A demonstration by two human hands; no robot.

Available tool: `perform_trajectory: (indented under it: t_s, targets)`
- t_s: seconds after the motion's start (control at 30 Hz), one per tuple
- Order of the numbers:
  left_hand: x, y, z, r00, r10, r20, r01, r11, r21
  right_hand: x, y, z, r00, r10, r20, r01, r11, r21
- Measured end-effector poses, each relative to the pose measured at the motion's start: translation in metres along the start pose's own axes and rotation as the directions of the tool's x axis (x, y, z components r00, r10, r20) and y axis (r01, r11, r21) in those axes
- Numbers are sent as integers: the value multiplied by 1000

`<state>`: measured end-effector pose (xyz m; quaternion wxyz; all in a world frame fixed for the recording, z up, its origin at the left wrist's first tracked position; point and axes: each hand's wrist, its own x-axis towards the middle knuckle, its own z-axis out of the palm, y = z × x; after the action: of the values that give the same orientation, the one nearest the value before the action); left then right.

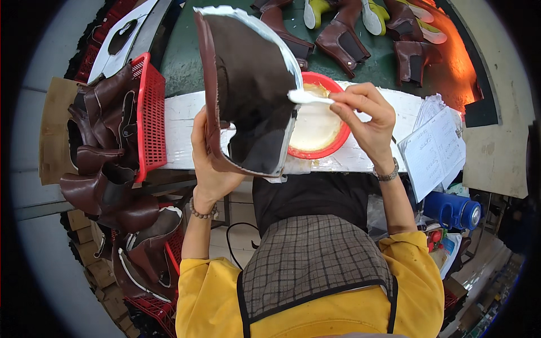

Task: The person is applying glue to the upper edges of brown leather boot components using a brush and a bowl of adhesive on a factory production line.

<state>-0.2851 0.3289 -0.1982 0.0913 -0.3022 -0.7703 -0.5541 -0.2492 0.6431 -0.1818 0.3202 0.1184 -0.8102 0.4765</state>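
My left hand (211,172) is closed on the lower left side of a dark brown leather boot upper (248,73), raised above the bench with its dark lining showing. A wet white coating runs along the curved top and right edge of the boot upper. Between the thumb and fingers of my right hand (366,121) is a small white brush (310,98), like a toothbrush. Its head is at the upper's right edge. Behind and below the brush stands a red bowl (323,79) of creamy white liquid, partly covered by the upper.
At the left, a red basket (151,118) holds brown boot uppers, with more piled below. Brown boots (344,42) and yellow-green soled ones lie on the green table (180,62). On the right are a written notebook (431,149) and a blue flask (451,210).
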Motion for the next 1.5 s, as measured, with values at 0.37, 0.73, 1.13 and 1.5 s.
perform_trajectory:
  t_s: [0.37, 0.73, 1.13, 1.5]
  targets:
    - [29, -14, 12, 905, 401, -139, -355, 895, 270, -21, -18, -6, 990, 30, 136, -38, 997, 60]
    - [32, -18, -18, 952, 302, -49, -273, 911, 308, -13, -5, -8, 941, 283, 184, -283, 959, -30]
    - [-110, -101, -112, 942, -273, 195, 317, 537, -782, 19, 13, -14, 977, 120, 176, -133, 989, 65]
    - [-137, -123, -111, 980, -11, 198, 194, 245, -950, 8, 8, -15, 975, 114, 191, -131, 988, 82]
